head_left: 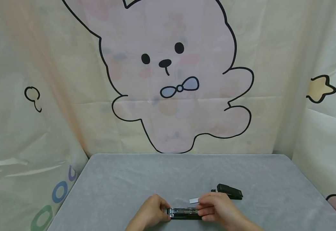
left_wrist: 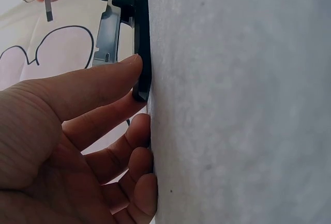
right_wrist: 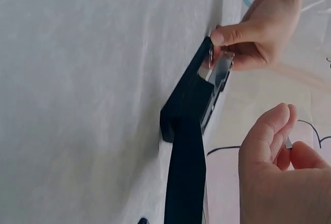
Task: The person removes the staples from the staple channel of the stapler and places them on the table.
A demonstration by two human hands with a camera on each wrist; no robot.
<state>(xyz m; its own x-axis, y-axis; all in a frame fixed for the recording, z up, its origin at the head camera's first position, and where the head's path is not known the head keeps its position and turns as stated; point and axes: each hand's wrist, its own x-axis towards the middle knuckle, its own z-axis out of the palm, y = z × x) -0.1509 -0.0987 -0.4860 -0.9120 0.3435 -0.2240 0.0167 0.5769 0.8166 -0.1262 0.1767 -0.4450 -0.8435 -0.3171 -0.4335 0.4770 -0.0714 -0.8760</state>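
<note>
Near the front of the table lies a black stapler (head_left: 185, 213) with its metal staple channel (left_wrist: 107, 35) showing. My left hand (head_left: 152, 211) pinches the left end of its base between thumb and index finger; the other fingers curl beside it against the cloth. Above the stapler's right part, my right hand (head_left: 221, 208) pinches a short strip of staples (head_left: 194, 201) between thumb and fingertips. The strip points left, apart from the channel. In the right wrist view, a long black part (right_wrist: 186, 177) of the stapler extends from its hinge end. The right hand hides that end in the head view.
A second black stapler (head_left: 230, 191) lies just behind the right hand. A grey cloth covers the table (head_left: 121, 179). Behind it hangs a pale curtain (head_left: 260, 128) with a cartoon animal, and more printed fabric (head_left: 26, 141) hangs at the sides.
</note>
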